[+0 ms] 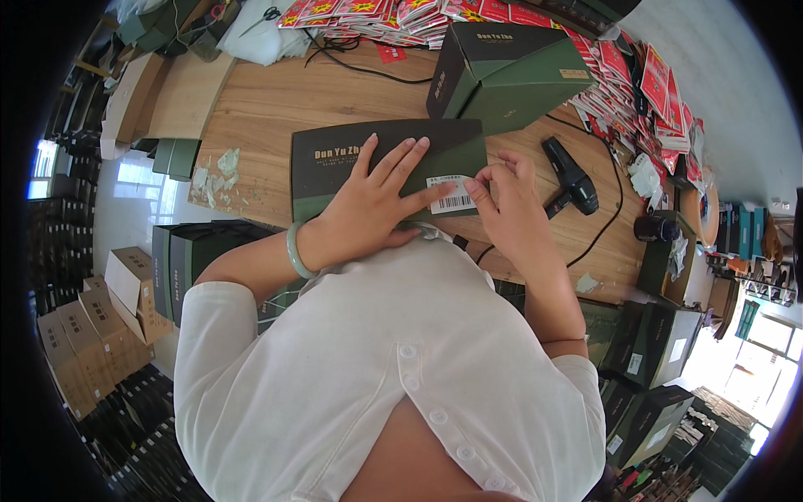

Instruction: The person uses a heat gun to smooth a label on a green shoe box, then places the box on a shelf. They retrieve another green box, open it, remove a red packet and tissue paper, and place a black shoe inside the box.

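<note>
A dark box with a green lower band (322, 176) lies at the table's near edge, right in front of me. My left hand (376, 188) is spread flat on top of it, its index finger reaching onto a white barcode label (452, 199). With thumb and forefinger, my right hand (508, 194) pinches the label's right edge at the box's right side. The label lies against the box; whether its pinched edge is lifted I cannot tell. A light green bangle circles my left wrist.
Behind stands another dark green box (523, 84). On the right a black hair dryer (570, 177) lies beside its cord. Red packets (598, 71) pile along the back. Scraps of peeled paper (219, 174) litter the wooden table (259, 105) at left. Cartons (88, 339) and more boxes (648, 418) stand around.
</note>
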Motion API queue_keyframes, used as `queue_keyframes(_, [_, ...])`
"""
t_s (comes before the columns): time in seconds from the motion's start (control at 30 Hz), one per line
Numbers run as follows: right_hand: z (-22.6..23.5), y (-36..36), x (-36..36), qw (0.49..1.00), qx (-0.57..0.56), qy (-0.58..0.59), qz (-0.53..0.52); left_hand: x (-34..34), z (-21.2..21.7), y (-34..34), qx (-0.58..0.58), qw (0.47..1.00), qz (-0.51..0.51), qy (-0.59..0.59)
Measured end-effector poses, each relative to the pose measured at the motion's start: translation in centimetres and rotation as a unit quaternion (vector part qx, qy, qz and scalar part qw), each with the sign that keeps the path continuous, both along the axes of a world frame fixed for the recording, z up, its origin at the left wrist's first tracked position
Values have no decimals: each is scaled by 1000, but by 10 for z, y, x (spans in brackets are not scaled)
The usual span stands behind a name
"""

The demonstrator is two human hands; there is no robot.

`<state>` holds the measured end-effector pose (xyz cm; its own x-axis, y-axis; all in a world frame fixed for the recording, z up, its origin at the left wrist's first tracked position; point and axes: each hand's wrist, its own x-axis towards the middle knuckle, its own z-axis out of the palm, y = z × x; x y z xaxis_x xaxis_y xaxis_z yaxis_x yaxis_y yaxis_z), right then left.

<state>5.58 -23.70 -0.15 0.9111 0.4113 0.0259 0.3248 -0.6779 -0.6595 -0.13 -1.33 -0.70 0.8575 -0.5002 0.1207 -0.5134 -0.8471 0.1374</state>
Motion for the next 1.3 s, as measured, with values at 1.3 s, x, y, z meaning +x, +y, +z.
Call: queue_keyframes(1.3, [-20,10,-21,981,-40,-190,8,-5,-10,15,-331,944,3,9])
